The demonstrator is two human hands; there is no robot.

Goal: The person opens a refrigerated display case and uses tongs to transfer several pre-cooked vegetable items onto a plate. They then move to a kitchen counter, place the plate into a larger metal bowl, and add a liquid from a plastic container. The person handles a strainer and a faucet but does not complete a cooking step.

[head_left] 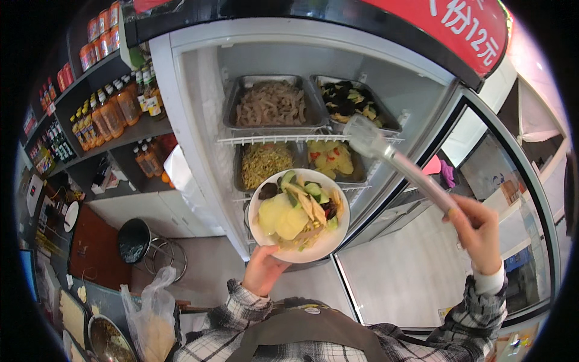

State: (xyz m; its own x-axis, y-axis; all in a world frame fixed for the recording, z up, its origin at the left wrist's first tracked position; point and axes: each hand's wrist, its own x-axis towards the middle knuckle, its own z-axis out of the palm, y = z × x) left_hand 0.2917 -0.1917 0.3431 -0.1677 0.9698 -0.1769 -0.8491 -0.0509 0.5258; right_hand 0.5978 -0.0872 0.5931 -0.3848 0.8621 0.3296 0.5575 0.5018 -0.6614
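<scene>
My left hand (265, 269) grips the lower left rim of a white plate (342, 235). Pale yellow slices (283, 218), cucumber pieces, dark fungus, beige strips and sprouts are heaped on it. Raised at the right, my right hand (477, 234) is closed around the handle end of clear plastic tongs (416, 172). Their broad tip is in front of the upper shelf's right tray (395, 125), which holds dark fungus and pale pieces. Beside it is a metal tray (229, 114) of greyish strips. Below, partly behind the plate, are a tray of sprouts (265, 161) and one of yellow slices (330, 158).
The trays stand on wire shelves in an upright fridge (181, 114), its glass door (482, 199) swung open to the right. Bottled drinks (108, 114) fill shelves at the left. Below are a black bin (134, 240), a plastic bag (158, 301) and a metal bowl (95, 342).
</scene>
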